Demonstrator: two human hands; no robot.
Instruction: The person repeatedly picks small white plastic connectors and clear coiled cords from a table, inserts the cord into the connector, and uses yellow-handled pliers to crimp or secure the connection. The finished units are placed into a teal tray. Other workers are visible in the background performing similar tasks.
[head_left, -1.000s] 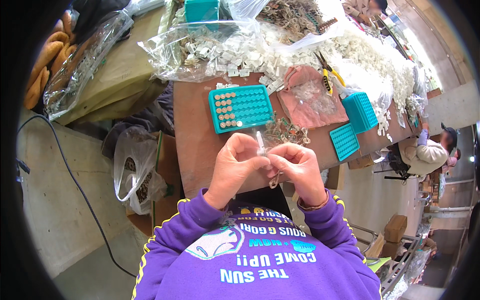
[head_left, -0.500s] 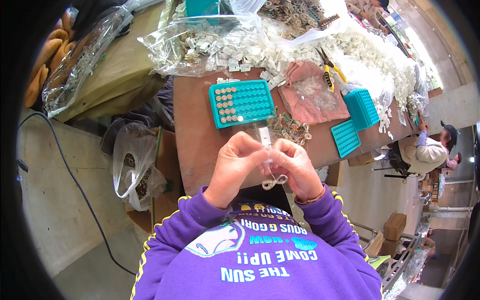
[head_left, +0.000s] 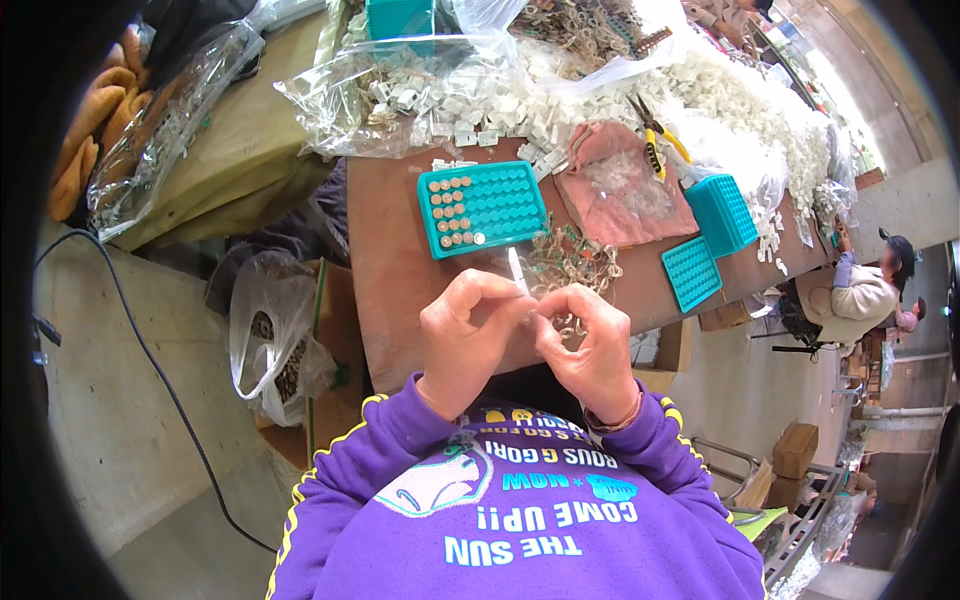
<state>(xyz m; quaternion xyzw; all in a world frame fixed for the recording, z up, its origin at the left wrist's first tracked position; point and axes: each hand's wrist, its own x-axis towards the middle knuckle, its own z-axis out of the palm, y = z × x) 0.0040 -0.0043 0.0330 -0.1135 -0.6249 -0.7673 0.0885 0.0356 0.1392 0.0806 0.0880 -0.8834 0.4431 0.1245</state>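
Note:
My left hand is closed in a pinch at the table's near edge. A narrow white piece, seen nearly edge-on, sticks up from its fingertips. My right hand is pinched against the left fingertips; what it holds is hidden. Just beyond my hands lies a heap of tangled wire-like loops, partly behind my right fingers. A teal tray with rows of round pockets lies ahead to the left. Small round metallic discs fill its left columns, with one whiter disc at the near end.
White plastic pieces are piled across the back, partly under clear film. Yellow-handled pliers lie by a pink cloth. More teal trays stand right. A bag hangs left of the table; a co-worker sits far right.
The white piece has turned from face-on to nearly edge-on. The loop that dangled below my fingers no longer shows there. My right hand has curled, its fingertips meeting the left ones.

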